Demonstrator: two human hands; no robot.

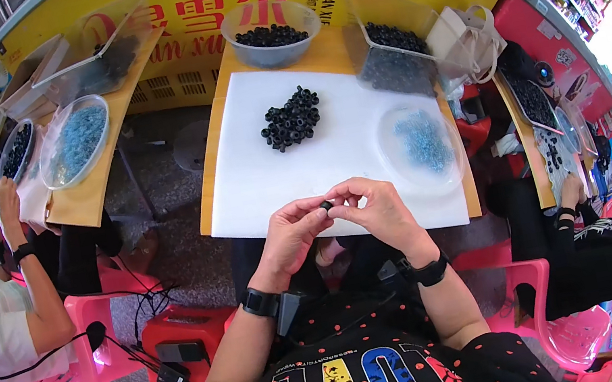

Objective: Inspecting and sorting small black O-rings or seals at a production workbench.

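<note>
Just over the near edge of a white sheet point(246, 177), my left hand point(292, 230) and my right hand point(374, 207) meet fingertip to fingertip. Pinched between them is a small black ring-like part point(326, 205), mostly covered by the fingers of both hands. Farther up the sheet lies a loose pile of similar black parts point(291, 118), cylindrical with holes. To the right of my right hand, a clear round tray point(399, 176) holds many small pale-blue pieces point(423, 142), too fine to make out singly.
At the table's far side stand a translucent bowl point(273, 53) of black parts and a clear bin point(396, 75) of more, with a cream bag point(464, 40) beside it. People sit at neighbouring tables left and right. A red case point(184, 335) and cables lie on the floor at left.
</note>
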